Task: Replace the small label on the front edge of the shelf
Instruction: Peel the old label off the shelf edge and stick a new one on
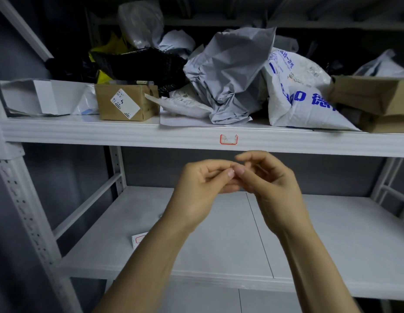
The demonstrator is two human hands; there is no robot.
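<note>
A small white label with a red border (pixel 229 139) is stuck on the front edge of the white upper shelf (pixel 128 134), its top part looking torn. Just below it, my left hand (pixel 203 184) and my right hand (pixel 268 177) meet fingertip to fingertip, thumbs and forefingers pinched together. Whatever lies between the fingertips is too small to make out. On the lower shelf (pixel 332 233), a sheet of red-bordered labels (pixel 139 240) peeks out from behind my left forearm.
The upper shelf holds a small cardboard box (pixel 126 102), a white box (pixel 38 97), crumpled grey mailer bags (pixel 230 71), a white bag with blue print (pixel 296 96) and brown cartons (pixel 377 98). White perforated uprights (pixel 22 199) frame the rack on the left.
</note>
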